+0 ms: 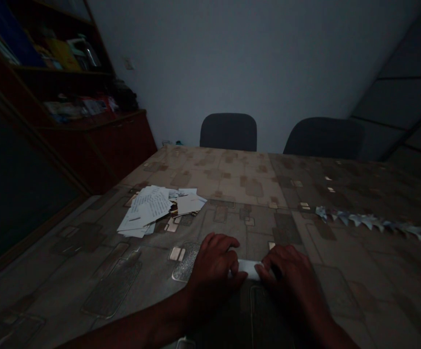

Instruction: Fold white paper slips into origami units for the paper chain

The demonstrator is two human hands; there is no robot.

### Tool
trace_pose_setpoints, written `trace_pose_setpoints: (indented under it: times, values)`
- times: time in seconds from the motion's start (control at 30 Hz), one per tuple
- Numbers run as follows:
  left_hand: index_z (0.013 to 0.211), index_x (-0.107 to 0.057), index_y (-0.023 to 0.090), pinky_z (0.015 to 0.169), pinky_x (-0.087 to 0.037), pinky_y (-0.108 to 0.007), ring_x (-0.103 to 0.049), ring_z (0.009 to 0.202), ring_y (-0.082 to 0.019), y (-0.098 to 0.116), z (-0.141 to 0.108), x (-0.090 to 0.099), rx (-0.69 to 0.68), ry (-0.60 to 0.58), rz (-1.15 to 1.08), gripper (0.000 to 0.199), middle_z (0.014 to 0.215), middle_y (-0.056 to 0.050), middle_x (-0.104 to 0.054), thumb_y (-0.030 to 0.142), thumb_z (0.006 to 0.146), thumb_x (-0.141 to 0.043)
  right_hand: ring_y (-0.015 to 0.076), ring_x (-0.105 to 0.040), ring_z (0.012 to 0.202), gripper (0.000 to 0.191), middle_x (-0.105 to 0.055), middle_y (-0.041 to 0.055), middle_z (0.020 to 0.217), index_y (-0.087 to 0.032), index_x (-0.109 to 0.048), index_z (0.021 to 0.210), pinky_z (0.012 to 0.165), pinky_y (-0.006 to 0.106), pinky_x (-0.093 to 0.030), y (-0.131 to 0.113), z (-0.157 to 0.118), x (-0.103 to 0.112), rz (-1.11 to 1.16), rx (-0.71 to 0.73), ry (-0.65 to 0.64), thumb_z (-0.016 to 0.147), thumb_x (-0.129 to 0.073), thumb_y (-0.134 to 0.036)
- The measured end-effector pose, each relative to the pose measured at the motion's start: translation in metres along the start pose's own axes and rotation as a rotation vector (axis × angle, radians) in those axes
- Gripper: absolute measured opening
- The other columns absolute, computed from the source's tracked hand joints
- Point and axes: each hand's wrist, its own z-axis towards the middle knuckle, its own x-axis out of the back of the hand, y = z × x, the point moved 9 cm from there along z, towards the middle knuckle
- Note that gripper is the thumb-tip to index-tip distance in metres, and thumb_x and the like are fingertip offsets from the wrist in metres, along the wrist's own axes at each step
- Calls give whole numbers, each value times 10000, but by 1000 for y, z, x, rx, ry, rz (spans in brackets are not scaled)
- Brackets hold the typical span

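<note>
A narrow white strip of folded paper (250, 269) lies across the space between my two hands, close to the tabletop near the front edge. My left hand (218, 264) grips its left end, thumb below and fingers curled over. At the right end, my right hand (286, 271) pinches the strip between thumb and fingers. Both ends are hidden under the fingers. To the left, a loose pile of paper sheets (148, 208), some printed, sits on the table. A jagged chain of folded paper pieces (370, 222) stretches along the table at the right.
A patterned cloth covers the table (228, 189). Two dark chairs (228, 132) stand behind its far edge, before a pale wall. At the left rises a reddish wooden cabinet (112, 145) with things on its shelves. The room is dim.
</note>
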Motion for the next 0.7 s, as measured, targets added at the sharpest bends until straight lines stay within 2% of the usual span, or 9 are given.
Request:
trace_pose_setpoints:
  times: [0.23,0.47,0.7]
  values:
    - [705,-519,187,896,-364,-407,-538,1004,-252,-7,-1,4,34,0,-50,293,1052,-42,-634,170,647,-807,232,-565,732,143,-621,0,711,-234,-602,656,699,368,-369,3,0,-2,11,17,-5,754,-705,-212]
    - [758,-530,190,927,-340,-410,-518,1026,-246,-8,-1,1,14,-42,-32,272,1081,-34,-612,183,680,-790,233,-566,734,141,-623,11,716,-240,-591,656,686,362,-381,0,-1,0,-28,67,48,772,-670,-224]
    - [818,-547,190,925,-341,-390,-509,1028,-240,-6,-4,1,-16,-25,-23,259,1082,-45,-599,181,702,-779,235,-560,735,127,-615,8,722,-238,-601,675,690,369,-365,3,-1,-4,22,39,-2,784,-666,-224]
